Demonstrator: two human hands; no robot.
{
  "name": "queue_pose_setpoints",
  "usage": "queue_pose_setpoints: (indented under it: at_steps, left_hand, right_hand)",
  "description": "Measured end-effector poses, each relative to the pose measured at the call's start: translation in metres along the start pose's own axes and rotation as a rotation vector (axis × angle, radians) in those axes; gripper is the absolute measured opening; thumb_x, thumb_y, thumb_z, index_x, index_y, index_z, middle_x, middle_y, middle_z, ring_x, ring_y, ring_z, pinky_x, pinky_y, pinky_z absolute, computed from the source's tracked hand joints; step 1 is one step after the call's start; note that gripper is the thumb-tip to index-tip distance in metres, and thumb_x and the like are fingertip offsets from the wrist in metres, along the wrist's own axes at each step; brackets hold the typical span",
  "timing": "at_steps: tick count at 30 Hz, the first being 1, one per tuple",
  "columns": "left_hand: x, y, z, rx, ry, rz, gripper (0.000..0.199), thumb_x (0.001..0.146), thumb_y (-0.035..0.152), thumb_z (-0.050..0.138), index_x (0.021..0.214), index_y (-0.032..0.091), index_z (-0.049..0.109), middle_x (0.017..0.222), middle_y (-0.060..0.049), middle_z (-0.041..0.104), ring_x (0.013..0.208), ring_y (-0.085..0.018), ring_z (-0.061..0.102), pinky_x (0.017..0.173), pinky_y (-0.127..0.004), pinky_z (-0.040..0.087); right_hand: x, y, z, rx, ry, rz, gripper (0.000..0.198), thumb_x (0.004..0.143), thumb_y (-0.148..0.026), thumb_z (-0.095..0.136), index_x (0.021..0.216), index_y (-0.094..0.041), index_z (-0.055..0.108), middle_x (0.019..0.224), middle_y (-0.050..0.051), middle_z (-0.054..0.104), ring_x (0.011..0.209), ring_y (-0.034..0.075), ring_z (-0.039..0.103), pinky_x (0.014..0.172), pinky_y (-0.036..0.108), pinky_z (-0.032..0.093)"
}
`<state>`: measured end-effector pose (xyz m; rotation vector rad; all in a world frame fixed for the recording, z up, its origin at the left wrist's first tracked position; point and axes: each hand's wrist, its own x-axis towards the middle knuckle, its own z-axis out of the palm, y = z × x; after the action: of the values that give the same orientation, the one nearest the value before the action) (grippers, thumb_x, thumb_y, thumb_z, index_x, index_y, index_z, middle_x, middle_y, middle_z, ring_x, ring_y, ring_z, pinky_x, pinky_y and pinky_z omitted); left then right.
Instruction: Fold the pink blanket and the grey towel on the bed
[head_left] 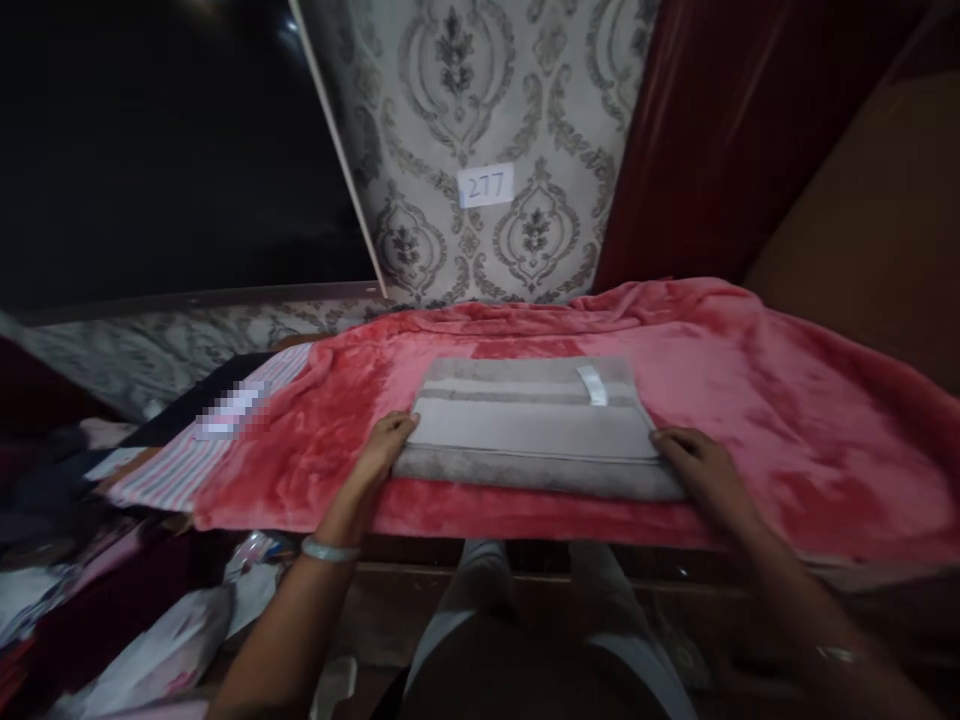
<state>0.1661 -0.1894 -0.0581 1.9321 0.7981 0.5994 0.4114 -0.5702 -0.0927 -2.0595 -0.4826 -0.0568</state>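
Note:
A folded grey towel [529, 430] with lighter bands lies flat on a red and pink plush blanket [750, 380]. On its upper right part is a small white label [592, 385]. My left hand [388, 442] pinches the towel's left edge between thumb and fingers. At the opposite side, my right hand [694, 462] grips the right edge in the same way, its fingers partly curled out of sight. The towel's front fold bulges slightly towards me.
Behind the blanket, a patterned wall carries a paper marked 277 [486, 185]. A dark screen [172, 150] stands at the left, with a striped cloth [169, 470] below it. Plastic bags [172, 650] and clothes are heaped at the lower left. A dark red panel [697, 130] rises at the right.

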Motion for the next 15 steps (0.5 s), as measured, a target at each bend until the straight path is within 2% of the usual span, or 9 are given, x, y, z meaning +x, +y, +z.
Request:
queue_pose_setpoints:
  at_steps: [4, 8, 15]
  left_hand:
    - [0.008, -0.006, -0.001, -0.046, 0.034, -0.056, 0.067, 0.052, 0.079, 0.072, 0.076, 0.016, 0.071, 0.077, -0.005, 0.069, 0.075, -0.021, 0.059, 0.064, -0.030, 0.043]
    - [0.013, -0.006, -0.003, -0.074, 0.010, -0.151, 0.068, 0.049, 0.078, 0.073, 0.083, 0.018, 0.073, 0.086, -0.007, 0.072, 0.080, -0.023, 0.062, 0.065, -0.030, 0.045]
    - [0.005, 0.012, -0.004, -0.114, 0.036, -0.185, 0.067, 0.032, 0.071, 0.082, 0.073, 0.020, 0.070, 0.075, -0.003, 0.068, 0.076, -0.022, 0.058, 0.064, -0.030, 0.043]
  right_hand:
    - [0.000, -0.008, 0.004, 0.106, 0.059, 0.006, 0.041, 0.064, -0.059, 0.054, 0.067, -0.020, 0.067, 0.076, 0.007, 0.069, 0.078, 0.024, 0.060, 0.075, 0.036, 0.047]
    - [-0.001, -0.008, 0.006, 0.121, 0.117, -0.030, 0.039, 0.067, -0.059, 0.055, 0.063, -0.021, 0.061, 0.069, 0.004, 0.062, 0.072, 0.020, 0.055, 0.071, 0.034, 0.044]
    - [-0.001, 0.002, 0.003, 0.195, 0.087, 0.004, 0.043, 0.072, -0.063, 0.052, 0.072, -0.021, 0.060, 0.069, 0.003, 0.061, 0.069, 0.020, 0.053, 0.066, 0.032, 0.041]
